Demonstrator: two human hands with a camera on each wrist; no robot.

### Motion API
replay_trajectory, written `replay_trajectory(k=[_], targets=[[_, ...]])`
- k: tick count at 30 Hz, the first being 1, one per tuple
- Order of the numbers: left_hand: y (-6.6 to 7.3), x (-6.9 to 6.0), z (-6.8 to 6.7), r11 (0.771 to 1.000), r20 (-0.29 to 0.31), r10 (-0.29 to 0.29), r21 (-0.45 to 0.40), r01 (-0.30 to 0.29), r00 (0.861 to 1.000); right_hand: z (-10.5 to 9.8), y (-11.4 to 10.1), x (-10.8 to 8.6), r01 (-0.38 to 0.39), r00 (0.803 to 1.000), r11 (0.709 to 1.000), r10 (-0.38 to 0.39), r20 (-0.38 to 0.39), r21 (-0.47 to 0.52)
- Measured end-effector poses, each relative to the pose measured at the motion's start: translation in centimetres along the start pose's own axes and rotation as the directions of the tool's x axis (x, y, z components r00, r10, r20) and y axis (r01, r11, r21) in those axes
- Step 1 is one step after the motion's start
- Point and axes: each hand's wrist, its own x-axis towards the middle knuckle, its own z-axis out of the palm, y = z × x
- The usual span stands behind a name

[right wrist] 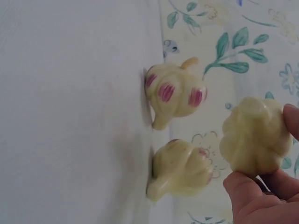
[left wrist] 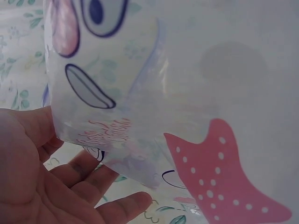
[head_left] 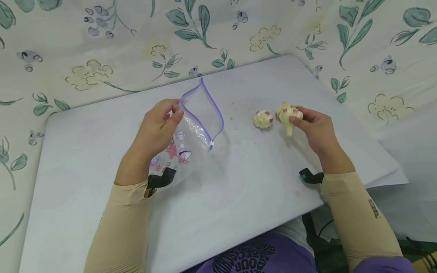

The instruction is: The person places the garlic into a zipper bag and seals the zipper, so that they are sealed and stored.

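A clear zip bag (head_left: 196, 131) with a purple zip rim and printed sea creatures hangs from my left hand (head_left: 155, 127), its mouth spread wide. Thumb and fingers pinch the bag's rim at the left side. In the left wrist view the bag's film (left wrist: 140, 88), with a pink starfish print, covers much of the scene. My right hand (head_left: 319, 131) grips a pale garlic bulb (head_left: 289, 123), which looks like a model. A second garlic bulb (right wrist: 176, 93) sits on the table just behind the held one, and a third garlic bulb (head_left: 263, 119) lies left of it.
The white-covered table (head_left: 239, 189) slopes across the head view. A flowered cloth (head_left: 129, 45) rises along its back and right sides. Black wrist cameras (head_left: 163, 178) are strapped at both sleeves. The person's purple shirt (head_left: 266, 254) is at the front edge.
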Motion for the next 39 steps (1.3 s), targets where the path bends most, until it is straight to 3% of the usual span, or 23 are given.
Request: replay_trajectory(k=[19, 27, 39], targets=[[0.1, 0.1, -0.1, 1.000, 0.019, -0.009, 0.017, 0.008, 1.000, 1.6, -1.7, 0.0, 0.077, 0.997, 0.996, -0.078, 0.027, 0.032], [0.0, 0.1, -0.2, 1.000, 0.023, -0.003, 0.016, 0.002, 1.000, 2.2, -1.7, 0.3, 0.117, 0.992, 0.988, -0.122, 0.044, 0.100], [0.1, 0.0, -0.3, 1.000, 0.021, 0.003, 0.007, -0.003, 1.000, 3.5, -2.2, 0.6, 0.128, 0.988, 0.982, -0.139, 0.069, 0.137]])
